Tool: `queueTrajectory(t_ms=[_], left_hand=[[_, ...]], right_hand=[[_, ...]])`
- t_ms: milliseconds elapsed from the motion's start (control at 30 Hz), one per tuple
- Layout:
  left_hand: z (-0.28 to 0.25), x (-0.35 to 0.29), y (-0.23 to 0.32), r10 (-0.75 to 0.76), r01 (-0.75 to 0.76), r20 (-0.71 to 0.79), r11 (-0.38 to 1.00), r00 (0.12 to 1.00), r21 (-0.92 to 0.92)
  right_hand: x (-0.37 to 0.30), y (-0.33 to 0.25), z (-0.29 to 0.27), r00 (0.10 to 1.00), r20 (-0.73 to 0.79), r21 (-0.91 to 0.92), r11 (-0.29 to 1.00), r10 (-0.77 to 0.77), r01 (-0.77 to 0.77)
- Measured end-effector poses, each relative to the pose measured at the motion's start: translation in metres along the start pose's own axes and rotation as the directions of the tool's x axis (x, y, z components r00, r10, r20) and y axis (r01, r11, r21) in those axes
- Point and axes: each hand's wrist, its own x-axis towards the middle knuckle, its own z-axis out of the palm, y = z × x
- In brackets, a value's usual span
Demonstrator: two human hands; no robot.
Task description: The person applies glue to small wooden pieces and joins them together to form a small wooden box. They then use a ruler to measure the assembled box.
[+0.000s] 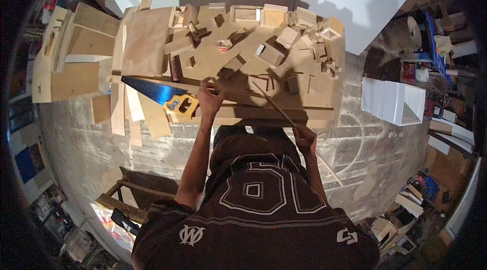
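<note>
A long thin wooden strip (279, 109) slants across my front, with my right hand (305, 139) closed around it. Its far end reaches over the workbench (203, 67), and its other end sticks out past my hand toward the floor at the lower right. My left hand (210, 98) is over the bench's near edge, its fingers curled into a pinch; whatever is between them is too small to make out. Just left of that hand lies a handsaw (181, 105) with a yellow handle and a dark blue blade. Long boards (309, 114) run along the near edge.
Small wooden boxes (274, 18) and offcuts crowd the bench's far side. A large flat panel (147, 42) lies at its left. Loose boards (117, 110) overhang the near left edge. A white box (390, 100) stands at the right, and a wooden frame (122, 199) at the lower left.
</note>
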Motion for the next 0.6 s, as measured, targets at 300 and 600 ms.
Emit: queueTrajectory(t_ms=[300,600], left_hand=[[-0.034,0.047,-0.028,0.040,-0.011,-0.170,0.986,0.985,0.168],[-0.021,0.054,-0.038,0.071,-0.068,0.147,0.997,0.987,-0.027]], right_hand=[[0.038,-0.035,0.041,0.986,0.085,-0.070,0.986,-0.144,0.150],[0.041,-0.046,0.074,0.985,0.171,0.001,1.000,0.019,-0.020]])
